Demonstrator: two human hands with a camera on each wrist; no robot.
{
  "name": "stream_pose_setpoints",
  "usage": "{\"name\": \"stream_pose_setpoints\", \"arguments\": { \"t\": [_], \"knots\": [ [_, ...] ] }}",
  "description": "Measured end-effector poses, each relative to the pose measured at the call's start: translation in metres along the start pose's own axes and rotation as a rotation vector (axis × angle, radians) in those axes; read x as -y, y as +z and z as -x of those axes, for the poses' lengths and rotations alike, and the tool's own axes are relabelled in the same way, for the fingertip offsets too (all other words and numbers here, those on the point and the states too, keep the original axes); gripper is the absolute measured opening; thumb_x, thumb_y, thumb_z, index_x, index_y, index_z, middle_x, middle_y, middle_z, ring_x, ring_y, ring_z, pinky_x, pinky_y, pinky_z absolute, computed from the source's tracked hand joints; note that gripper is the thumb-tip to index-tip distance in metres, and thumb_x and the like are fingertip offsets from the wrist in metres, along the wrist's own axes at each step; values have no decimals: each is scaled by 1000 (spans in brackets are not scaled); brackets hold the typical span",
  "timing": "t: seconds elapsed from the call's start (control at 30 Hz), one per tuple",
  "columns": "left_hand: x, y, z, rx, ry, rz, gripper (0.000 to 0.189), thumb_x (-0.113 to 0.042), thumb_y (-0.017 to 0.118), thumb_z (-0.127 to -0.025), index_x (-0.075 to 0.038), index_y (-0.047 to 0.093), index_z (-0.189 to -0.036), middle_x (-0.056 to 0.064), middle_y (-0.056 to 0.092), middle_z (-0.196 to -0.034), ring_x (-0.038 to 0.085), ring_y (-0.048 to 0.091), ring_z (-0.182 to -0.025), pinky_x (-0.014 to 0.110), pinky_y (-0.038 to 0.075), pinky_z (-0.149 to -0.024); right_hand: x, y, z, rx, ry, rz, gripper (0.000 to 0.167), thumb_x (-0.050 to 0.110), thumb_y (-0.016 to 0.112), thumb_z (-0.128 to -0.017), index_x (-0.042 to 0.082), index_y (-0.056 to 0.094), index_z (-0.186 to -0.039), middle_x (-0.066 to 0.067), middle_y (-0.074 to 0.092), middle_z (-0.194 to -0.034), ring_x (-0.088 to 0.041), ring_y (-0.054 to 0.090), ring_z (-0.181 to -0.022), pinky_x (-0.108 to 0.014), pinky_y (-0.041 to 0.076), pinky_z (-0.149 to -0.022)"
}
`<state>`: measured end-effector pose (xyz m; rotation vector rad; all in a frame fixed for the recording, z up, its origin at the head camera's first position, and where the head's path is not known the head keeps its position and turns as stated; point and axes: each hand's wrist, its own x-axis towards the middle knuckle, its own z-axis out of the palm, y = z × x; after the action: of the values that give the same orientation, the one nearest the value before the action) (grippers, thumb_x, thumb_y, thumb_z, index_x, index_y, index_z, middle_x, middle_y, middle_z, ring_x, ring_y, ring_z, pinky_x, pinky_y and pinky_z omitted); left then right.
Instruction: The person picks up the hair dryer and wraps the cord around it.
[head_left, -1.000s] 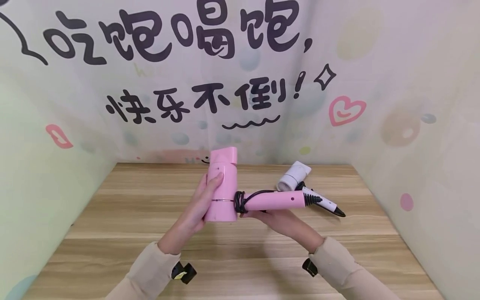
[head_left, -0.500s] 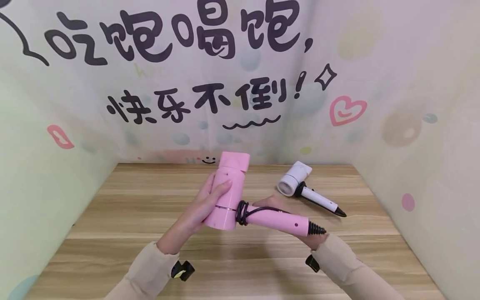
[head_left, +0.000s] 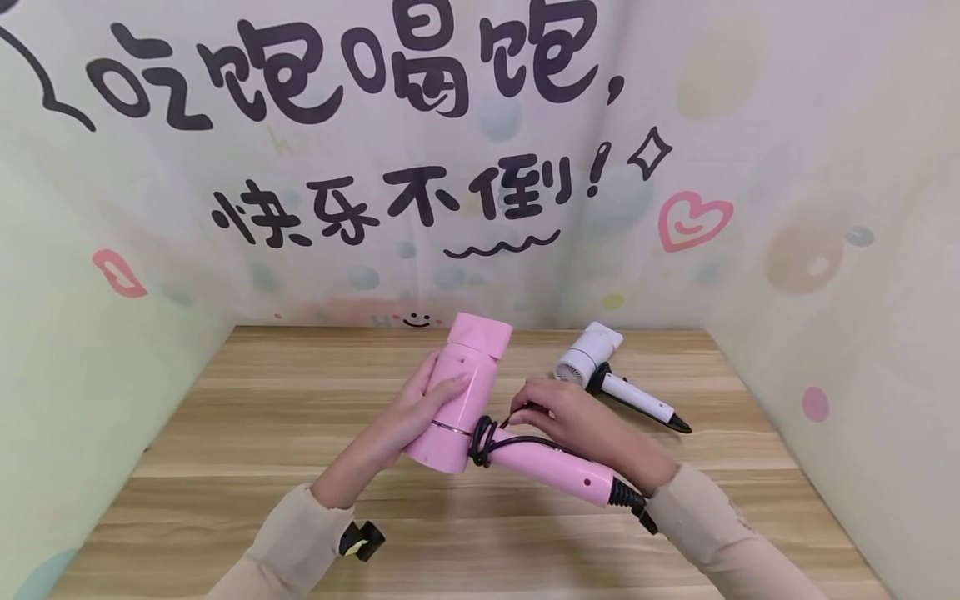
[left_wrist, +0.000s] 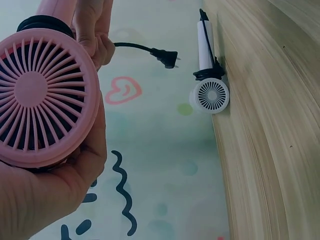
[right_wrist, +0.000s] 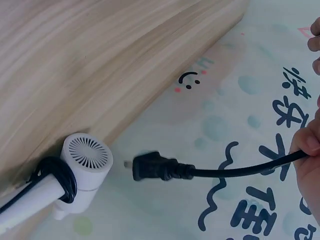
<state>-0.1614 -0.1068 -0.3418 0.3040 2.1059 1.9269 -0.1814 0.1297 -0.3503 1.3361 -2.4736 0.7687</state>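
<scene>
My left hand (head_left: 415, 411) grips the barrel of a pink hair dryer (head_left: 461, 392), thumb across its top, and holds it above the table. The dryer's handle slants down to the right, with black cord (head_left: 482, 442) coiled round its base. Beside the handle, my right hand (head_left: 573, 417) pinches the cord between thumb and fingers. The cord's free end, with a black two-pin plug (right_wrist: 152, 166), sticks out from that hand in the right wrist view. In the left wrist view the dryer's round rear grille (left_wrist: 31, 89) faces the camera.
A white hair dryer (head_left: 588, 354) with its own black cord wound on lies at the table's back right. The wooden table (head_left: 300, 400) meets a printed wall sheet (head_left: 337, 275) behind, and pale walls stand at both sides.
The pink dryer has tilted, its handle swinging down and its nozzle shifting right. My right hand has come from beneath the handle to its far side, now pinching the cord.
</scene>
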Motion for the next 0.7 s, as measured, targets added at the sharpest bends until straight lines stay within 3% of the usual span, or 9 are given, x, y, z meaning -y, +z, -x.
{"name": "stream_pose_setpoints", "arguments": {
  "t": [0.13, 0.37, 0.7],
  "knots": [
    [1, -1, 0, -1, 6, -44, 54, -32, 52, -91, -20, 29, -139, 18, 55, -108, 19, 60, -83, 33, 51, -70, 0, -4, 0, 25, -34, 99, 4, 17, 64, -87, 15, 66, -89, 8, 59, -85, -2, 56, -79, -19, 48, -72],
    [3, 1, -1, 8, 53, -141, 59, -28, 58, -88, -16, 29, -139, 20, 56, -107, 21, 62, -81, 37, 54, -68, 1, -14, 2, -82, 93, 264, 12, 30, 70, -79, 21, 64, -77, 14, 60, -71, 3, 49, -61, -18, 45, -56],
    [4, 8, -5, -68, 79, -281, 68, -31, 66, -85, -20, 28, -142, 16, 57, -108, 23, 62, -84, 36, 53, -68, 15, -14, -1, -125, 170, 330, 19, 32, 73, -77, 20, 60, -69, 14, 52, -60, 2, 39, -51, -16, 35, -47]
  ]
}}
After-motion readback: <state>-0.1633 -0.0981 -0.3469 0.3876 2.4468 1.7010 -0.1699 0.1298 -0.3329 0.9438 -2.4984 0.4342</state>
